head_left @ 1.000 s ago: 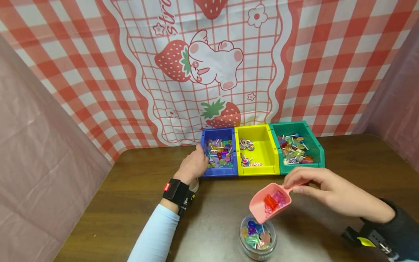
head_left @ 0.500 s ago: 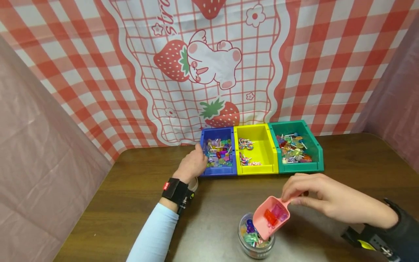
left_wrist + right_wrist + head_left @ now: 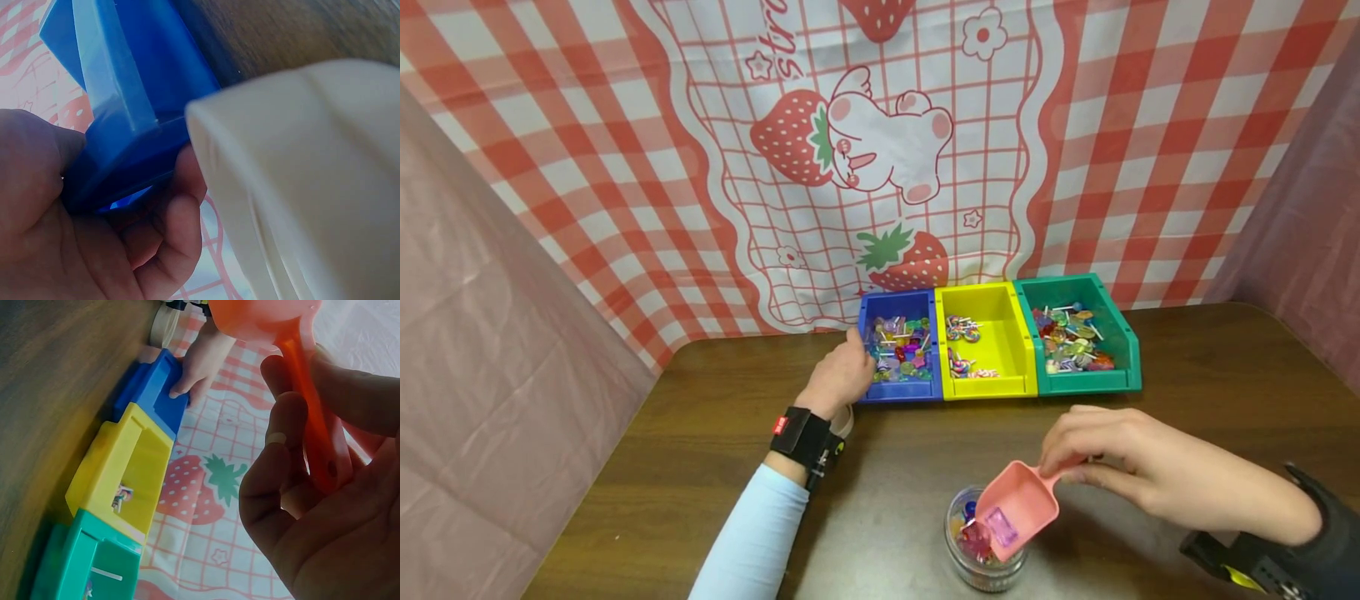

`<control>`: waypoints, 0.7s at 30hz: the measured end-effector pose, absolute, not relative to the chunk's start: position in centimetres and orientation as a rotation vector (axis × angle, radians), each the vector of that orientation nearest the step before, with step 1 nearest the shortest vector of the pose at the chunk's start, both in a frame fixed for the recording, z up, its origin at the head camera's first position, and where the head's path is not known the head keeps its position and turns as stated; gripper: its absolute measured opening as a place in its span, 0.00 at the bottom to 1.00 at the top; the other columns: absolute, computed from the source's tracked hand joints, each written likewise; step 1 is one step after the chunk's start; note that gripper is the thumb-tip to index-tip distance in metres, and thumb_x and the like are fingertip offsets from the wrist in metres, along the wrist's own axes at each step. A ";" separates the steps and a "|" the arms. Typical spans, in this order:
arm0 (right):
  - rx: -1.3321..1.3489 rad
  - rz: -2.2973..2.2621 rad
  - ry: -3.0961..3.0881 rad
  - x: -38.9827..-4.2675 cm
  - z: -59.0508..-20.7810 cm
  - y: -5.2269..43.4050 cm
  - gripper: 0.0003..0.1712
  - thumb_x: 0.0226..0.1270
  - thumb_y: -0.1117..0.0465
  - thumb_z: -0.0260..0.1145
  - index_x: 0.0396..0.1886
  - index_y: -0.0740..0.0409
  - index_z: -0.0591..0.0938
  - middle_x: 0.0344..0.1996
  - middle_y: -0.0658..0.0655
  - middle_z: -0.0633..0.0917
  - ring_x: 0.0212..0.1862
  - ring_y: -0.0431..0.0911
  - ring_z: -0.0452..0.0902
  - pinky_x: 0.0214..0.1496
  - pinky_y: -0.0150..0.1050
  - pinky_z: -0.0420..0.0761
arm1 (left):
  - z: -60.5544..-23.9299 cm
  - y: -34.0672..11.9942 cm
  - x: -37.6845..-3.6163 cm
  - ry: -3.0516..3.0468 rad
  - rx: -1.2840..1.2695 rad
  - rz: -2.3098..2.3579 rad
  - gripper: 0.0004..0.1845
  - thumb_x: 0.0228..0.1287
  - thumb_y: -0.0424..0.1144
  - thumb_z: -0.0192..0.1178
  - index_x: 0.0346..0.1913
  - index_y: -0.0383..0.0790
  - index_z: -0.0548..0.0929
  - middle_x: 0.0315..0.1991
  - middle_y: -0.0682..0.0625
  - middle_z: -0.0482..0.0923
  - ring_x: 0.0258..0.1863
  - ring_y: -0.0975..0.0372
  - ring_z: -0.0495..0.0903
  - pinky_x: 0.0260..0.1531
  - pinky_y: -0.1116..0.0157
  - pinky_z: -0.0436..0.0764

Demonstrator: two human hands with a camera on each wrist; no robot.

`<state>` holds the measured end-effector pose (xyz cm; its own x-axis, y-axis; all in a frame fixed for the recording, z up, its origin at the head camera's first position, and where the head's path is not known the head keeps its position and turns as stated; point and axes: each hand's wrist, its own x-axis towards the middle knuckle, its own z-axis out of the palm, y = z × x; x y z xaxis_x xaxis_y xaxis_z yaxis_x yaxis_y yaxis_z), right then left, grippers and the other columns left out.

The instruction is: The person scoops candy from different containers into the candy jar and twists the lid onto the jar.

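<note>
While the right hand (image 3: 1120, 454) pinches the handle of a pink scoop (image 3: 1018, 508) between thumb and curled fingers, the scoop tilts mouth-down over a small clear jar (image 3: 987, 546) standing on the brown table (image 3: 662, 467), near its front edge. A purple gem-like piece lies at the lip of the scoop, and a red one sits just below it at the jar's mouth. The jar already holds a mix of small colourful trinkets.

The left hand (image 3: 842, 375) grips the left wall of a blue bin (image 3: 898, 346), fingers curled over its rim and the thumb on the outside; the left wrist view shows the blue plastic held between thumb and fingers. A light blue sleeve and a black wrist strap run back from that hand.

The blue bin stands at the far side of the table, touching a yellow bin (image 3: 988, 333), which touches a green bin (image 3: 1078, 333) on its right. All three contain small bright trinkets with white sticks, the yellow one holding the fewest. Behind them hangs a red and white checked cloth (image 3: 625, 125) printed with strawberries and a white rabbit.
</note>
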<state>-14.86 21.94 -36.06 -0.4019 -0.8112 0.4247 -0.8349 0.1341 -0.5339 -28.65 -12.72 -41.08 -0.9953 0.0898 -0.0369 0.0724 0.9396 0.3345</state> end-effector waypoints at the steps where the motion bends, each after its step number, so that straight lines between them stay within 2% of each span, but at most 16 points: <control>1: 1.697 1.131 -2.339 -14.8 -36.0 21.9 0.22 0.63 0.74 0.68 0.50 0.44 0.82 0.44 0.44 0.82 0.44 0.38 0.77 0.44 0.28 0.77 | -41.1 -12.7 -28.6 3.045 0.128 0.520 0.24 0.74 0.40 0.44 0.66 0.30 0.60 0.44 0.39 0.80 0.39 0.53 0.82 0.44 0.51 0.80; 9: 1.693 1.087 -2.321 -14.6 -35.8 21.9 0.22 0.62 0.72 0.69 0.50 0.44 0.82 0.45 0.43 0.82 0.45 0.37 0.76 0.45 0.26 0.76 | -41.0 -12.7 -28.6 3.044 0.128 0.526 0.25 0.74 0.41 0.44 0.66 0.30 0.60 0.43 0.40 0.79 0.38 0.53 0.82 0.43 0.51 0.80; 13: 1.663 1.090 -2.324 -14.9 -35.5 22.4 0.24 0.60 0.74 0.70 0.51 0.45 0.82 0.45 0.44 0.82 0.45 0.38 0.77 0.44 0.26 0.76 | -41.0 -12.7 -28.5 3.051 0.127 0.522 0.24 0.74 0.41 0.44 0.66 0.30 0.61 0.44 0.39 0.80 0.40 0.52 0.82 0.44 0.50 0.80; 21: 1.352 0.915 -2.384 -15.9 -34.4 24.8 0.33 0.49 0.79 0.74 0.51 0.43 0.82 0.44 0.39 0.82 0.41 0.33 0.77 0.38 0.25 0.75 | -41.1 -12.7 -28.6 3.053 0.126 0.513 0.25 0.74 0.41 0.44 0.67 0.30 0.60 0.46 0.38 0.80 0.41 0.51 0.82 0.45 0.50 0.80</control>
